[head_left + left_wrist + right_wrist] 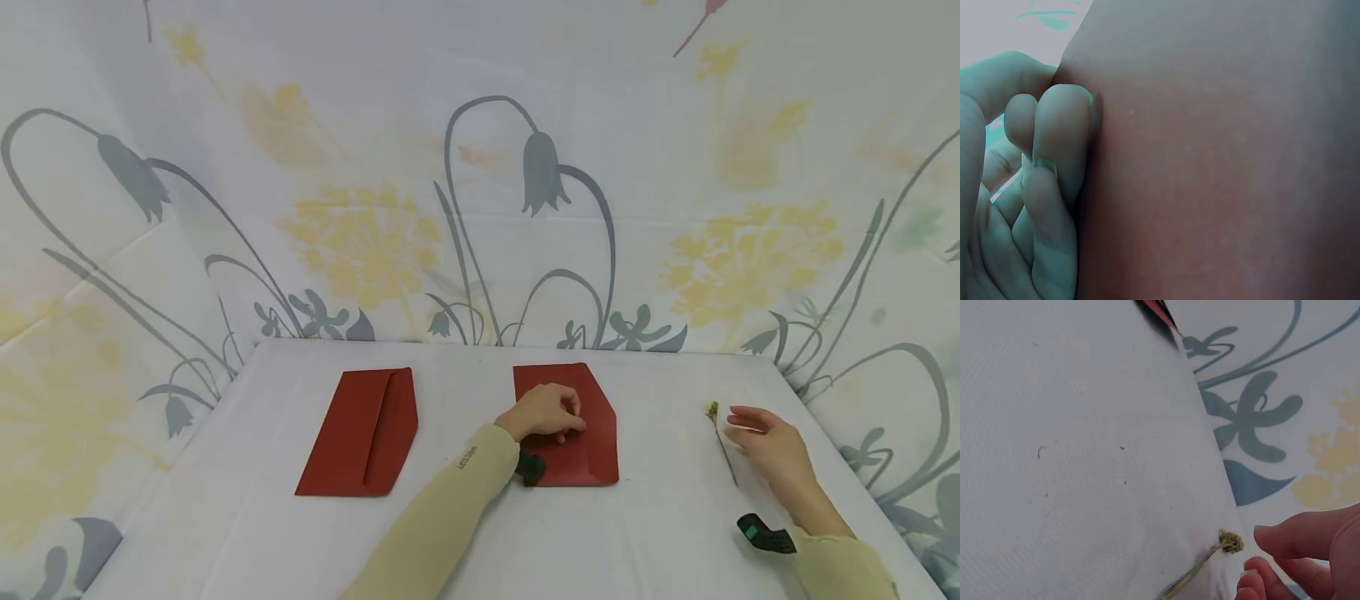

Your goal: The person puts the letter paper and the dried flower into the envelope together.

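Observation:
My left hand point(543, 412) is over the red envelope point(598, 454) in the middle of the table. Its fingers are curled, and in the left wrist view they appear to pinch the edge of the red paper, which fills most of that view. On the right side, my right hand point(776, 454) is beside a small dried flower point(722, 437) with a thin stem. A narrow gap separates its loosely bent fingers from the yellow-green flower head point(1230, 541). No contact with the flower shows.
Another red envelope point(341, 437), its flap on the right side, lies left of my left forearm. A white cloth point(225, 533) covers the table. Behind it hangs a flower-printed curtain point(480, 250). Dark wrist devices show at both cuffs.

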`<state>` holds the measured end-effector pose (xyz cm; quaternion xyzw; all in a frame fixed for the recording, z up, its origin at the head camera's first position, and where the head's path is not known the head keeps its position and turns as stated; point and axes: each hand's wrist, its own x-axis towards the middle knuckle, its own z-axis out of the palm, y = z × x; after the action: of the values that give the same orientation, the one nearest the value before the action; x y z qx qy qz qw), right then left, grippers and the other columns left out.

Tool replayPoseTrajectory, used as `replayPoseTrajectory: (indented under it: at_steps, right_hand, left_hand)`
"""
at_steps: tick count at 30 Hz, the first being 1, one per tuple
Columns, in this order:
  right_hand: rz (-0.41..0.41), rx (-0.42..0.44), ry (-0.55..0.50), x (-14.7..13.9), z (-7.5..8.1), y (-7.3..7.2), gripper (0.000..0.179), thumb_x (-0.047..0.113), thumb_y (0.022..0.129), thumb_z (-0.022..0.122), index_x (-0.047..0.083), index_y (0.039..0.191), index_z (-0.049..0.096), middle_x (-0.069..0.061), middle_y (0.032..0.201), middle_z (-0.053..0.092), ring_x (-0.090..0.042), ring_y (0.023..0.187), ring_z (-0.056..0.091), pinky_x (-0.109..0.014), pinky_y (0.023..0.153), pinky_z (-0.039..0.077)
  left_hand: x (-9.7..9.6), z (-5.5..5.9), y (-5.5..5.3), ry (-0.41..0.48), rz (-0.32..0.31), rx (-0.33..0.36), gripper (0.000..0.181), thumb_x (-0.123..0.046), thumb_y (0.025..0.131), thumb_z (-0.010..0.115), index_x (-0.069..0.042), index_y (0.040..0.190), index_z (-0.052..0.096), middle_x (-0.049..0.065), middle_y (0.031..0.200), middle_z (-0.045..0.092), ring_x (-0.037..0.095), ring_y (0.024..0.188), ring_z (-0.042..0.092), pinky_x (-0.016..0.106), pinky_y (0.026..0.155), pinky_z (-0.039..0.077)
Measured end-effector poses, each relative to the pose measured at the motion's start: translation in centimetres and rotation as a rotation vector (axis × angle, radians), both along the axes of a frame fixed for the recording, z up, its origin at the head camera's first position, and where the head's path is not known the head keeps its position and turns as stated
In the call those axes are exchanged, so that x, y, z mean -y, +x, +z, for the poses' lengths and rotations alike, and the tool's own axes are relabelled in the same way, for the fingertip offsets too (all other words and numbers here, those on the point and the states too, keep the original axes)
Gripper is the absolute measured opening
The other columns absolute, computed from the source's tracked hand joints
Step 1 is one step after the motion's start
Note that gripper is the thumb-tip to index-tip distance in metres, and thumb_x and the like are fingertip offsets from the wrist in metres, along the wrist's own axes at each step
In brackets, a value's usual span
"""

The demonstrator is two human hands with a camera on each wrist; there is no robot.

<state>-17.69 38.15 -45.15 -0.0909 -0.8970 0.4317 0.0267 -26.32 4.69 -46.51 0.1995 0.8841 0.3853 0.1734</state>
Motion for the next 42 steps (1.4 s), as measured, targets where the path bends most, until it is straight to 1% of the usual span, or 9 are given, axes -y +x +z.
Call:
replayPoseTrajectory:
  at_steps: [2,4,8,17,24,29,35,39,42]
  right_hand:
    - [-0.001,0.054,0.019,-0.3,-0.3,-0.2,0.056,0.023,0.098,0.063,-0.009,0.140,0.044,-0.027,0.126,0.058,0.008,0.087,0.046,-0.016,0.068,0.046]
    - [0.013,0.082,0.034,-0.6,-0.5,-0.4,0.059,0.025,0.097,0.064,-0.010,0.139,0.044,-0.026,0.124,0.058,0.000,0.090,0.050,-0.017,0.070,0.045]
    - [0.050,0.065,0.087,-0.7,-0.7,-0.7,0.063,0.031,0.093,0.070,-0.010,0.136,0.048,-0.024,0.119,0.060,-0.016,0.096,0.053,-0.020,0.071,0.043]
    - [0.067,0.036,0.174,-0.5,-0.7,-0.9,0.064,0.030,0.091,0.073,-0.011,0.133,0.049,-0.016,0.102,0.064,-0.022,0.088,0.056,-0.034,0.073,0.042]
    - [0.093,0.019,0.250,-0.1,-0.6,-1.3,0.059,0.027,0.090,0.073,-0.013,0.128,0.050,-0.012,0.090,0.064,-0.025,0.080,0.057,-0.035,0.068,0.042]
    - [0.103,0.011,0.291,0.2,-0.6,-1.3,0.049,0.022,0.093,0.069,-0.012,0.124,0.053,-0.011,0.087,0.064,-0.025,0.079,0.058,-0.035,0.067,0.043]
    - [0.137,0.035,0.345,0.6,-0.5,-1.5,0.041,0.015,0.095,0.061,-0.015,0.122,0.051,-0.017,0.089,0.065,-0.028,0.078,0.059,-0.039,0.066,0.045]
    - [0.127,0.048,0.347,0.6,-0.4,-1.6,0.041,0.013,0.095,0.060,-0.016,0.122,0.049,-0.024,0.093,0.066,-0.034,0.082,0.060,-0.046,0.071,0.047]
    - [0.105,0.044,0.332,0.7,-0.4,-1.5,0.042,0.012,0.094,0.061,-0.016,0.122,0.049,-0.027,0.096,0.067,-0.037,0.085,0.062,-0.048,0.072,0.047]
  left_hand:
    - [0.0,0.1,0.0,-0.005,-0.004,0.001,0.019,-0.026,0.087,0.077,-0.019,0.081,0.061,0.000,0.061,0.062,0.011,0.052,0.065,0.023,0.061,0.046]
    - [0.0,0.2,0.0,-0.005,-0.009,0.002,0.018,-0.026,0.087,0.078,-0.019,0.081,0.062,0.000,0.061,0.062,0.012,0.052,0.065,0.024,0.060,0.046]
    - [0.1,0.5,-0.1,-0.011,-0.022,0.003,0.017,-0.027,0.087,0.077,-0.019,0.081,0.063,0.000,0.062,0.063,0.012,0.053,0.065,0.024,0.061,0.047]
    - [0.1,0.3,-0.4,-0.013,-0.029,0.005,0.018,-0.028,0.087,0.078,-0.020,0.081,0.063,0.000,0.062,0.064,0.012,0.053,0.066,0.023,0.064,0.047]
    - [0.4,0.1,-0.4,0.004,-0.028,0.005,0.017,-0.026,0.087,0.078,-0.019,0.081,0.063,0.000,0.062,0.063,0.012,0.053,0.066,0.023,0.064,0.047]
    - [0.3,-0.1,-0.5,-0.010,-0.032,0.004,0.017,-0.026,0.087,0.078,-0.019,0.081,0.064,0.000,0.062,0.063,0.012,0.054,0.066,0.024,0.063,0.047]
    - [0.1,-0.3,-0.4,-0.024,-0.037,0.000,0.018,-0.026,0.087,0.077,-0.019,0.079,0.064,0.000,0.060,0.062,0.012,0.053,0.066,0.024,0.061,0.046]
    - [0.0,-0.3,-0.3,-0.015,-0.035,0.003,0.017,-0.026,0.087,0.077,-0.019,0.080,0.064,0.001,0.060,0.061,0.012,0.054,0.066,0.024,0.061,0.046]
    - [0.0,-0.1,-0.2,-0.011,-0.039,0.008,0.017,-0.025,0.088,0.077,-0.018,0.080,0.064,0.001,0.061,0.061,0.012,0.054,0.066,0.024,0.062,0.046]
